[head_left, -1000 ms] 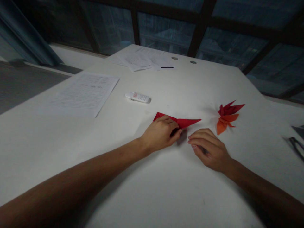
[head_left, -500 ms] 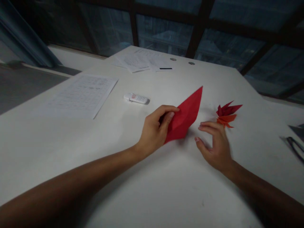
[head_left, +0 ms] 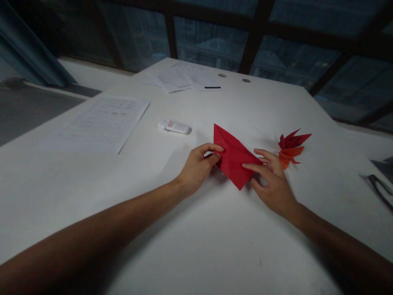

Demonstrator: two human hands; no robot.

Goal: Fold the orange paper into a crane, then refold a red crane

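Observation:
A folded sheet of red paper [head_left: 233,157], roughly diamond-shaped with creases, is held just above the white table [head_left: 196,254]. My left hand [head_left: 199,166] pinches its left side between thumb and fingers. At its right corner, my right hand [head_left: 272,178] grips the paper, with the index finger on top and the thumb at the lower edge. Just beyond my right hand lie a dark red folded paper figure [head_left: 293,140] and an orange one [head_left: 290,155], close together; my right fingers partly cover the orange one.
A white glue tape or correction tape case [head_left: 174,127] lies left of centre. Printed sheets [head_left: 104,123] are at the left, and more papers [head_left: 181,78] at the back. Black-handled scissors [head_left: 380,190] sit at the right edge. Dark windows [head_left: 211,45] stand behind the table.
The red paper has turned and tipped down, its tall point swinging from upper right to upper left. My right hand has moved in and taken hold of its right corner.

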